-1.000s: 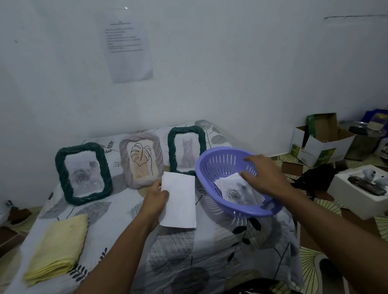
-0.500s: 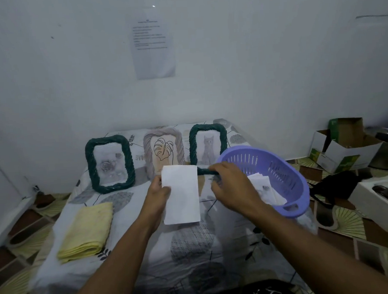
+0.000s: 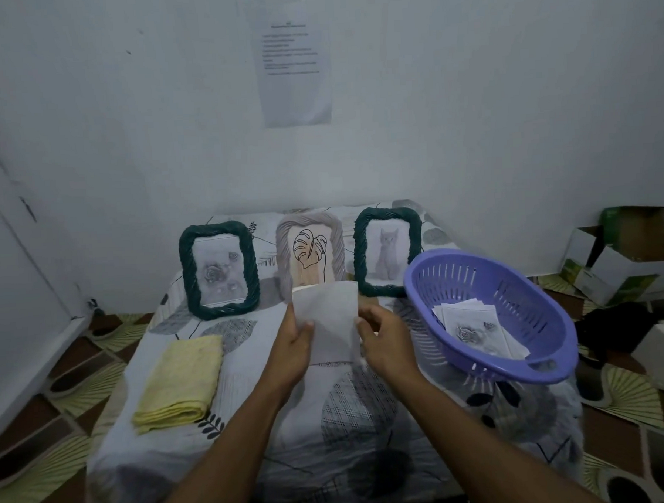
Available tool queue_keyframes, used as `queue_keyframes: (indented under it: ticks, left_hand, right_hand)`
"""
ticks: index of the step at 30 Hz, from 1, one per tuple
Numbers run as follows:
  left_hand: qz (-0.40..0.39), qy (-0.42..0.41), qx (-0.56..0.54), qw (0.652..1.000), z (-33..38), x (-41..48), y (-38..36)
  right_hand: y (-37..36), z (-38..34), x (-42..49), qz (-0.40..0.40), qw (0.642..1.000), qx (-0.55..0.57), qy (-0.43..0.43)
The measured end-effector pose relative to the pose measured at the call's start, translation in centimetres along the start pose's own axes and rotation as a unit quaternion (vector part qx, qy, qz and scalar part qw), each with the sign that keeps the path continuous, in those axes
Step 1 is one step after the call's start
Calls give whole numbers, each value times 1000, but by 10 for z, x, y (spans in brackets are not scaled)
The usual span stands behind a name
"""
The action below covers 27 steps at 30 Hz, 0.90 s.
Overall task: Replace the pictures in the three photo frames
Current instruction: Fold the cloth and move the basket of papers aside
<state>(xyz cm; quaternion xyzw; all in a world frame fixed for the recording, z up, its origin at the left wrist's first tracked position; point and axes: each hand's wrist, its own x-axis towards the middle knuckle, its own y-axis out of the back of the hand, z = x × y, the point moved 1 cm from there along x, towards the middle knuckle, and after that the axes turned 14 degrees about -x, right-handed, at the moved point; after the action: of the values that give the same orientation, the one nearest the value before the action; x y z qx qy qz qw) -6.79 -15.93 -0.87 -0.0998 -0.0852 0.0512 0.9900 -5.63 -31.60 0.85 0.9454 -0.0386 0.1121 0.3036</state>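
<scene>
- A printed notice is stuck on the wall above the frames; its lines are too small to read.
- No brand or label is readable on anything else. The cardboard boxes on the floor at the right show only green panels.
- The left hand pinches the left edge of a white sheet, thumb on its blank face. The right hand grips its right edge.
- The sheet is held above the middle of the counter, and its top edge overlaps the bottom of the beige frame in view.
- The rose frame and the cat frame stand upright on either side, along the back edge.
- A purple basket holding loose pictures sits at the right edge.
- A folded yellow cloth lies near the left edge.
- Bare patterned covering lies between the cloth and the basket, under the forearms.
</scene>
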Motion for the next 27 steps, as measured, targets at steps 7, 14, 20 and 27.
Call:
queue_keyframes:
  ticks: [7, 14, 20, 27]
  left_hand:
    - [130, -108, 204, 964, 5, 1, 2]
    - [-23, -63, 122, 990, 16, -10, -18]
    - [48, -40, 72, 995, 16, -7, -13]
    - [21, -48, 30, 998, 25, -5, -2]
  right_hand:
    - [-1, 1, 0, 18, 999, 10, -25]
    - [7, -18, -7, -101, 986, 132, -21]
    - [10, -14, -5, -152, 974, 161, -47]
    - [9, -4, 6, -40, 993, 108, -23]
